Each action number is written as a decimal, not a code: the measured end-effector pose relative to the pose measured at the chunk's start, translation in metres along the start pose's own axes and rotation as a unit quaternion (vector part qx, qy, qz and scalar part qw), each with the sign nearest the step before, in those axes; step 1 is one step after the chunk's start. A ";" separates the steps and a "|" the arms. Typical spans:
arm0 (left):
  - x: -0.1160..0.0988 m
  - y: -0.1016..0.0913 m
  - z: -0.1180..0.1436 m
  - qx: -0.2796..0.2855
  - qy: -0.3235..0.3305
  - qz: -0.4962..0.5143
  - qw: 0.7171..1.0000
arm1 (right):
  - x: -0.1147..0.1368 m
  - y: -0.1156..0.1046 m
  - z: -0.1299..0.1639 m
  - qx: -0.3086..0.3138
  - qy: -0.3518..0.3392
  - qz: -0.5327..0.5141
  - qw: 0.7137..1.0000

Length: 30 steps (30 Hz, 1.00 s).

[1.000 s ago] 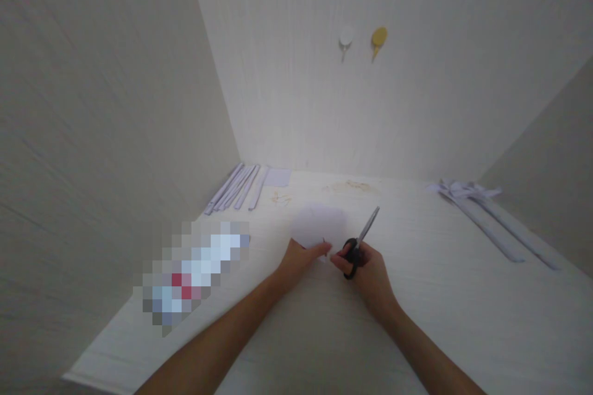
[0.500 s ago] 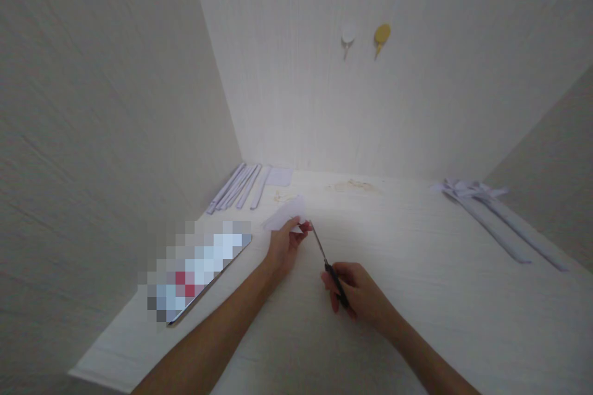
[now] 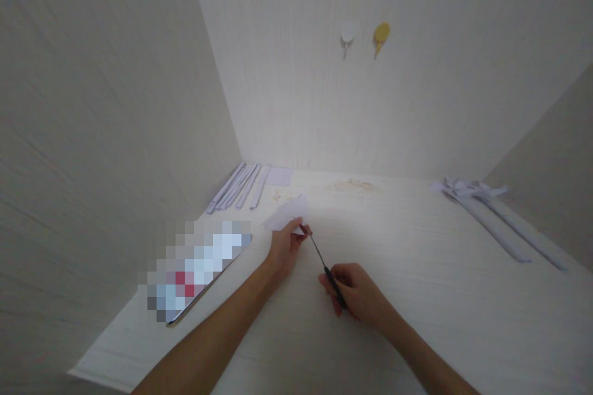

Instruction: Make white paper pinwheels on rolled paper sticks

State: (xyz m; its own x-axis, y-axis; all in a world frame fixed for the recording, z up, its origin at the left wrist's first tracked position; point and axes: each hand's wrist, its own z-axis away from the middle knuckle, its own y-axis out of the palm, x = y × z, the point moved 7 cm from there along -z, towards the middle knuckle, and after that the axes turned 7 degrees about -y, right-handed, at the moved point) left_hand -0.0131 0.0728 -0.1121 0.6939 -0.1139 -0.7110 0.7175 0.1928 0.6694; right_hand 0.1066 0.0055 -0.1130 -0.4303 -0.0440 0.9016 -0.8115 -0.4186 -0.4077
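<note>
My left hand [image 3: 286, 247] pinches a piece of white paper [image 3: 285, 214] between thumb and fingers, with the sheet fanning out beyond the thumb. In my right hand [image 3: 349, 292] is a pair of black-handled scissors [image 3: 334, 287], seen nearly edge-on. Their thin metal blades [image 3: 317, 250] point up and left, and the tips meet the paper's edge by my left fingertips. Whether the blades are parted cannot be made out.
Narrow folded paper strips [image 3: 236, 188] and a small paper square [image 3: 280, 176] lie at the back left. A blurred-out phone-like device [image 3: 208, 278] rests left. Long paper sticks with bows [image 3: 491, 222] lie right. Two hooks [image 3: 382, 33] hang on the back wall.
The scissors have shifted slightly left, bringing their tips in at the paper by my left fingers. My left hand and its paper have barely moved.
</note>
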 end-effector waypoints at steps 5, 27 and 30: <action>0.001 0.001 0.000 0.002 -0.003 -0.005 1.000 | -0.001 -0.001 0.000 -0.006 -0.005 0.007 1.000; 0.003 -0.003 -0.002 -0.006 -0.010 -0.006 1.000 | -0.001 0.002 0.001 0.000 -0.005 -0.029 1.000; 0.003 -0.004 -0.003 -0.009 -0.008 -0.006 1.000 | 0.000 0.002 0.001 -0.003 -0.004 -0.031 0.999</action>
State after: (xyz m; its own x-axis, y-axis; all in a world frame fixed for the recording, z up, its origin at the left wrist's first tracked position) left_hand -0.0138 0.0743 -0.1170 0.6861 -0.1309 -0.7156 0.7246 0.2097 0.6564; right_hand 0.1060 0.0038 -0.1139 -0.3753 -0.0260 0.9265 -0.8394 -0.4146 -0.3516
